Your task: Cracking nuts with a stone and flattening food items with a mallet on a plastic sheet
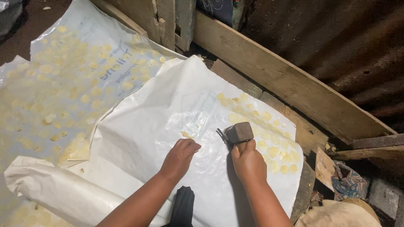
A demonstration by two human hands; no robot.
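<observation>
We see the right hand [249, 162] closed around the handle of a hammer [237, 133]; its dark metal head rests on the white plastic sheet [168, 117], a little right of the middle. The left hand [180, 156] is just to the left of it, with the fingers curled down on the sheet beside a small yellow flat piece [185, 135]; we cannot tell if it pinches the piece. Many flattened yellow discs [269, 143] lie in rows on the right part of this sheet, and more discs are on a second sheet [50, 84] at far left. A long wooden plank [286, 80] runs behind.
</observation>
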